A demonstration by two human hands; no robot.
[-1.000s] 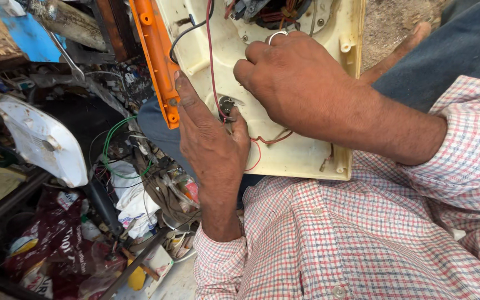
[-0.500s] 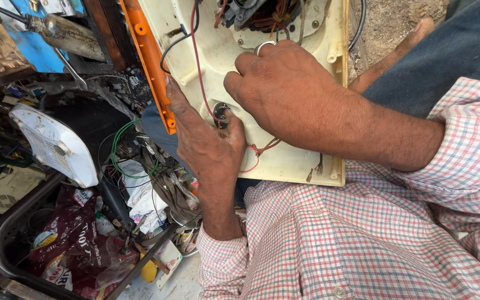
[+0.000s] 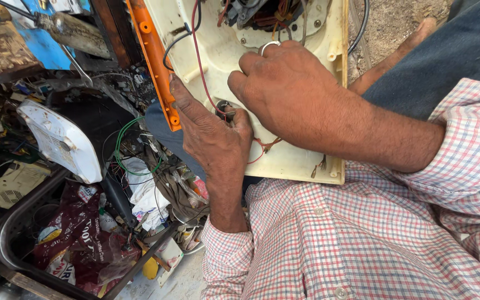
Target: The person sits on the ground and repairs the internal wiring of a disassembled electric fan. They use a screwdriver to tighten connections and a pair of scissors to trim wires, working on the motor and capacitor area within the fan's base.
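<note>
Both hands are working on the underside of this cream plastic appliance housing (image 3: 290, 155) resting on the lap. Left hand (image 3: 212, 139) is curling its fingers around a small metal part (image 3: 223, 106) right at its fingertips, though how tight, can't tell. Right hand (image 3: 290, 89) is pressing down just above it, fingers bent. Compared to a second ago, both hands have drifted slightly lower and closer together, so they're zeroing in on that part by the red wire (image 3: 198, 66).

Checked shirt sleeves (image 3: 462, 144) (ring (image 3: 268, 45) too)
</note>
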